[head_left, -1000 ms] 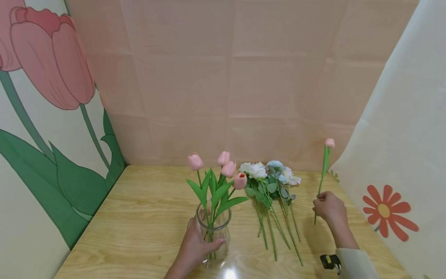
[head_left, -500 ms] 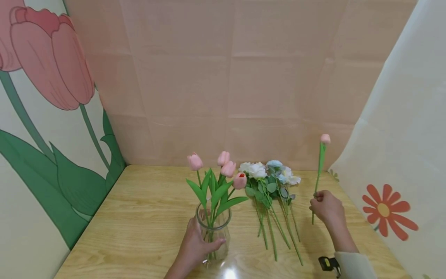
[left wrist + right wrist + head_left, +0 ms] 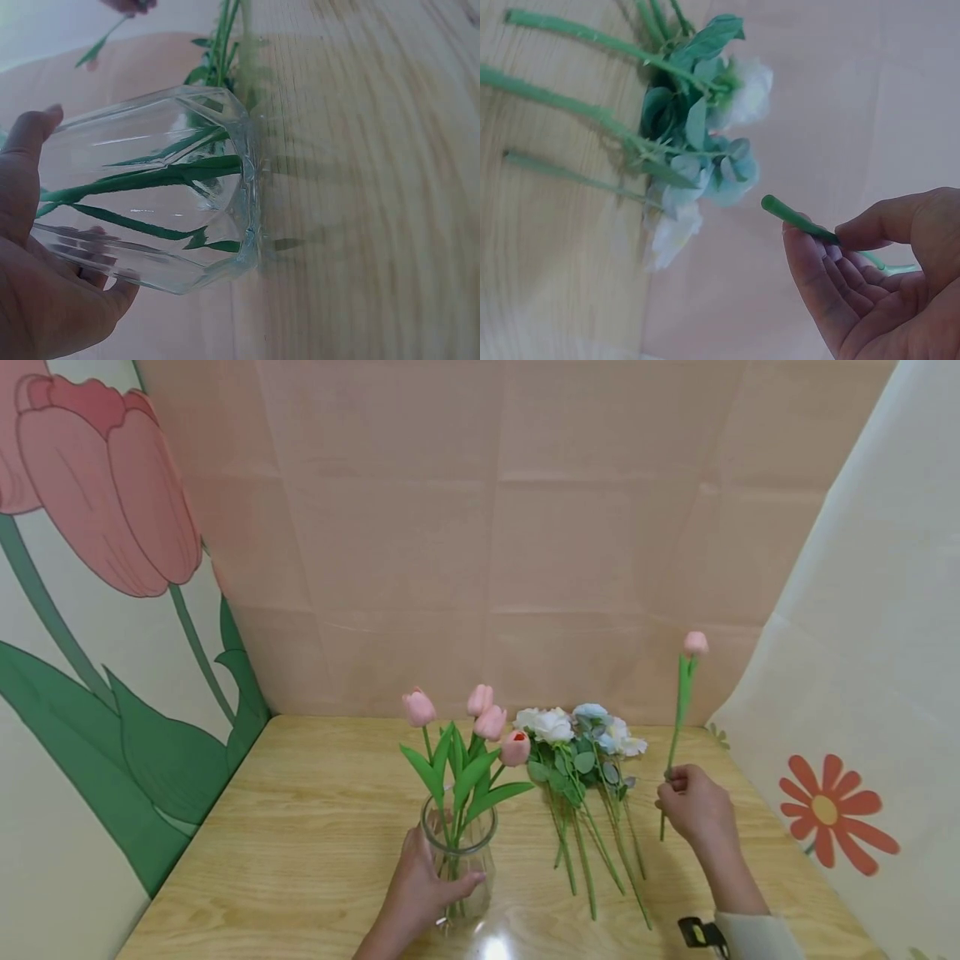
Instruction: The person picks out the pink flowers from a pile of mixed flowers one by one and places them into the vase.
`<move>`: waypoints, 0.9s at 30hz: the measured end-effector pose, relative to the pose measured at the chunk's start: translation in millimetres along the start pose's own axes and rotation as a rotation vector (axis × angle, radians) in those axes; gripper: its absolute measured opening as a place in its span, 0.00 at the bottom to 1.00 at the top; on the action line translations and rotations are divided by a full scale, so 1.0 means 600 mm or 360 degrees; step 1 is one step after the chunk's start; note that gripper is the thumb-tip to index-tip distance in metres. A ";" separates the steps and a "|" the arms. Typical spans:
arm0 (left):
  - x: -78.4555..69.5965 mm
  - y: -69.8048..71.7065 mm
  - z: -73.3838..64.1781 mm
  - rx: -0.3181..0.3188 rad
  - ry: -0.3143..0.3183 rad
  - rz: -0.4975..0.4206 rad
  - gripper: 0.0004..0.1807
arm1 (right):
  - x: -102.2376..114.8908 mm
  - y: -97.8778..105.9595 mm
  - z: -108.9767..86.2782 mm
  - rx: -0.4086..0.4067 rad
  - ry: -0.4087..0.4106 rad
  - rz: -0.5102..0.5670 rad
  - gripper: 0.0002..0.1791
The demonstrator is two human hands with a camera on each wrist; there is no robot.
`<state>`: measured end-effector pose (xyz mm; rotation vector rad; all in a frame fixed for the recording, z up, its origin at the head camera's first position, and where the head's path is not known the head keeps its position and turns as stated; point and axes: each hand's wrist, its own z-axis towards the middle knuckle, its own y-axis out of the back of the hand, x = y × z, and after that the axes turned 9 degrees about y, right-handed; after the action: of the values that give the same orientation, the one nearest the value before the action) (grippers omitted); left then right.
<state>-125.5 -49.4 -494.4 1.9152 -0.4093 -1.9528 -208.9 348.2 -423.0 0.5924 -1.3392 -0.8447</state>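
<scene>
A clear glass vase (image 3: 472, 893) stands on the table, and several pink tulips (image 3: 491, 723) with green leaves lean in it. My left hand (image 3: 420, 885) grips the vase from its left side, thumb across the front; in the left wrist view the fingers curl round the glass (image 3: 150, 202). Off to the right, my right hand (image 3: 699, 806) pinches a single pink tulip (image 3: 682, 693) by its stem, bloom up, above the table. The right wrist view shows the cut stem end (image 3: 780, 208) poking out between thumb and fingers.
White and pale blue flowers (image 3: 551, 727) with several long green stems (image 3: 588, 860) lie on the wooden table (image 3: 300, 843) between vase and right hand. A pink backdrop (image 3: 390, 527) rises behind the table. A white printed sheet (image 3: 847, 693) hangs at the right.
My right hand has moved slightly left and up with the tulip, whose bloom now stands higher. The left hand and the vase have stayed in place.
</scene>
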 end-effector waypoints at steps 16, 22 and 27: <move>0.001 -0.001 0.001 -0.0004 -0.0009 -0.0003 0.57 | 0.061 0.003 -0.033 -0.0084 0.0164 -0.0029 0.21; -0.001 0.000 0.000 0.0002 0.0007 -0.0001 0.57 | 0.093 0.003 -0.047 -0.0145 0.0249 -0.0024 0.19; -0.003 0.000 -0.001 0.0002 0.0008 -0.0012 0.56 | 0.120 0.003 -0.059 -0.0192 0.0313 -0.0020 0.17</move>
<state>-125.1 -48.6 -493.0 1.9245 -0.4025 -1.9523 -172.5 288.0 -384.9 0.5745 -1.0997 -0.8484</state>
